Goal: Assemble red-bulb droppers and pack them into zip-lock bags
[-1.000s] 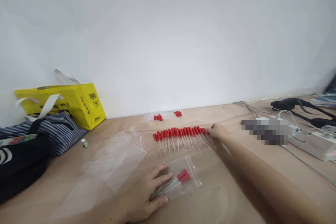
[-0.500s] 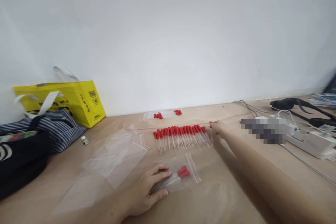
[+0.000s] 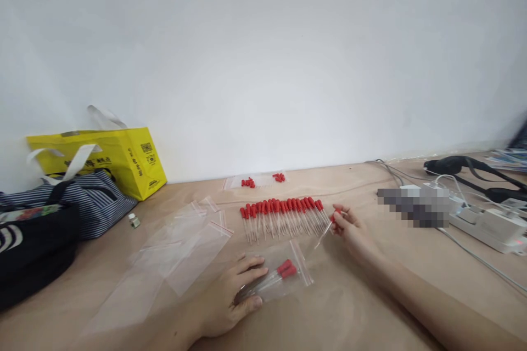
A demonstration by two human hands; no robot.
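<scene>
My right hand [image 3: 349, 227] pinches the red rubber bulb of a glass dropper [image 3: 326, 233], whose clear stem slants down and left. A row of similar red-bulbed droppers [image 3: 284, 214] lies just left of it, bulbs toward the wall. Nearer to me, my left hand [image 3: 234, 296] lies palm down on one end of a clear zip bag [image 3: 304, 271], fingers spread and thumb apart. Two droppers [image 3: 287, 269] show inside that bag, their stems partly hidden under the hand.
Overlapping clear zip bags [image 3: 181, 247] spread over the left of the table. Loose red bulbs [image 3: 248, 182] lie on a bag [image 3: 233, 182] near the wall. A small bottle [image 3: 134, 221], a yellow bag [image 3: 140, 164] and a striped bag [image 3: 107, 203] stand left; a power strip [image 3: 486, 230] with cables lies right.
My right hand has come back toward me from beyond the right end of the row, with a dropper now showing in its fingers. My left hand has stayed on the bag.
</scene>
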